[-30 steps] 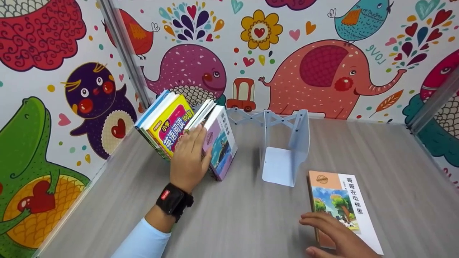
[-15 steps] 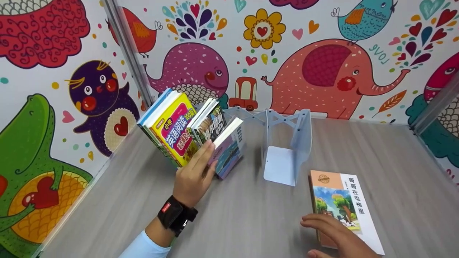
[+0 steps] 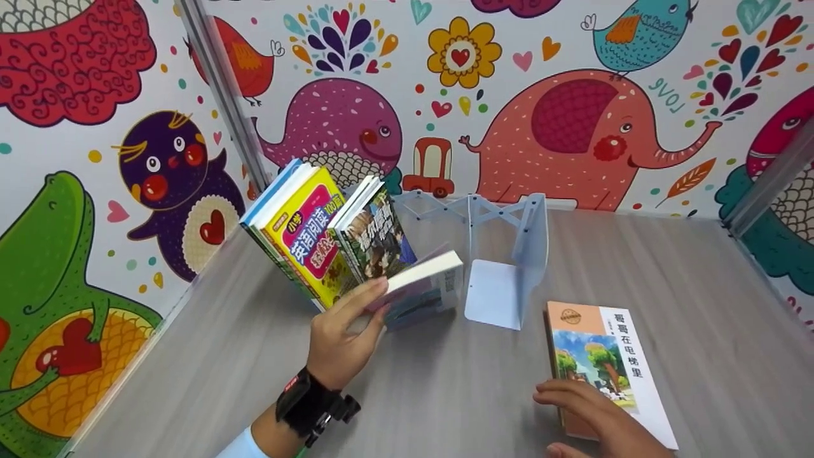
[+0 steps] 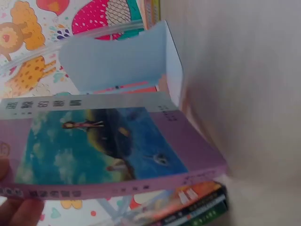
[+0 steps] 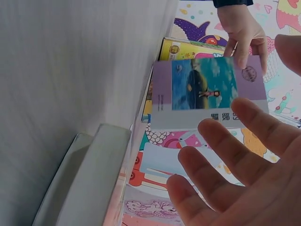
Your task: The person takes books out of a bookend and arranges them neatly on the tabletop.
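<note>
My left hand pinches a purple book between thumb and fingers. The book, which has a blue sea picture, leans right, away from the others, above the tabletop. Its cover fills much of the left wrist view. Beside it lean a dark-covered book and a yellow book, tilted left. My right hand hovers with fingers spread over an orange and white book lying on the table. Fingers of that hand hold nothing in the right wrist view.
A pale blue expandable bookend stands right of the leaning books, with a flat base plate and a folding lattice behind. Printed walls close the grey table at the back and sides.
My left hand has pulled the purple book right and tipped it away from the row, uncovering the dark book's cover. My right hand stays over the orange and white book.
</note>
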Tool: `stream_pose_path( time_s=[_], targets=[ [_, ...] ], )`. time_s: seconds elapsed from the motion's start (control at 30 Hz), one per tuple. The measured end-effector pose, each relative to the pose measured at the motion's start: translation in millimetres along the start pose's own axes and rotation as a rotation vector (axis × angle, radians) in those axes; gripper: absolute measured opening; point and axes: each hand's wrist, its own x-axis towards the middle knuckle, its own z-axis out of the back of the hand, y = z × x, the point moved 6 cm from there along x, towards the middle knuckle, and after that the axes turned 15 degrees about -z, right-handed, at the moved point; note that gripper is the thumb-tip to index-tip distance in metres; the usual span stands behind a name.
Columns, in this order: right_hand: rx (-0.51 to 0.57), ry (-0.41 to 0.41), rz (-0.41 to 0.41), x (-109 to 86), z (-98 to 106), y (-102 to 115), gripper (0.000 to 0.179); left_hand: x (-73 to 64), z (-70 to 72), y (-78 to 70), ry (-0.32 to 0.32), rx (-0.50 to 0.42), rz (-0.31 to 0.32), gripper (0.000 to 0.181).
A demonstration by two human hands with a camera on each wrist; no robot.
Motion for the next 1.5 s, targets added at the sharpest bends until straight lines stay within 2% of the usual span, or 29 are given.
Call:
stream_pose_path(
  time_s=[0.17,0.23,0.3,0.37,0.47,0.53,0.63,0.7,0.77,0.87,0.97,1.07,1.23,1.4,1.5],
  targets=[
    [-0.041,-0.075,-0.022,2.7,3.9,-0.2,0.046,9.6,-4.5,-26.4,0.014,-0.101,-0.063,0.047],
    [-0.054,-0.115,-0.032,4.1,5.9,0.4,0.049,14.3,-6.9,-40.0,0.019,-0.134,-0.108,0.046],
    [-0.033,-0.143,-0.06,5.2,7.4,0.1,0.053,18.2,-8.2,-57.7,0.023,-0.146,-0.209,0.043],
    [0.012,-0.163,-0.073,4.9,8.9,0.1,0.06,20.5,-10.3,-78.1,0.043,-0.15,-0.345,0.038],
    [0.126,-0.173,-0.042,3.0,10.8,1.6,0.073,21.2,-14.9,-105.8,0.096,-0.18,-0.538,0.032],
    [0.153,-0.178,0.025,0.9,11.8,4.8,0.081,21.9,-18.2,-118.2,0.137,-0.231,-0.583,0.029],
    [0.176,-0.168,0.181,-3.4,11.6,11.3,0.075,24.4,-20.8,-127.2,0.155,-0.302,-0.558,0.027],
    [0.174,-0.175,0.306,-6.8,11.7,16.0,0.063,26.8,-20.7,-130.5,0.153,-0.326,-0.525,0.025],
    [0.187,-0.182,0.393,-9.6,11.8,18.4,0.054,29.5,-19.8,-133.0,0.151,-0.342,-0.505,0.023],
    [0.205,-0.222,0.461,-12.6,13.7,19.3,0.048,35.6,-17.6,-137.4,0.174,-0.371,-0.48,0.021],
    [0.227,-0.27,0.488,-14.6,16.3,18.9,0.051,41.0,-15.2,-141.4,0.212,-0.404,-0.456,0.022],
    [0.251,-0.331,0.5,-16.8,19.3,18.1,0.056,39.0,-16.4,-141.5,0.234,-0.411,-0.451,0.024],
    [0.222,-0.482,0.432,-20.8,26.0,16.6,0.055,23.5,-25.6,-133.8,0.225,-0.353,-0.451,0.036],
    [0.263,-0.529,0.365,-22.1,34.5,9.1,0.049,14.0,-28.4,-122.9,0.238,-0.35,-0.308,0.05],
    [0.283,-0.557,0.265,-23.3,44.1,-2.6,0.042,12.0,-26.5,-116.7,0.222,-0.366,-0.233,0.05]
  ],
)
